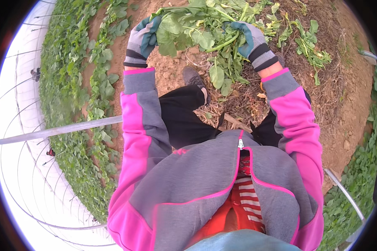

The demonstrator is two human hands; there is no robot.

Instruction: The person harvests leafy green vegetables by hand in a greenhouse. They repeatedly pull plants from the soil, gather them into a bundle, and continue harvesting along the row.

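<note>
Both hands wear grey and teal work gloves and are raised at the top of the view. My left hand [150, 36] closes around one end of a leafy green vine [171, 31], its fingers curled at the stem. Across from it, my right hand [245, 39] grips thick green stems near their middle. Leaves [218, 75] hang down below that hand. Leafy stems stretch between the two hands. Part of the bunch runs into the top edge, and the right fingertips are partly hidden by foliage.
Dry straw and stems [320, 37] cover the soil, with wilted green plants [314, 51] lying on them. Rows of leafy crops [72, 75] grow at left, beside greenhouse hoops and pale sheeting. A metal pipe [59, 129] crosses the left side. A shoe [193, 77] stands on bare soil.
</note>
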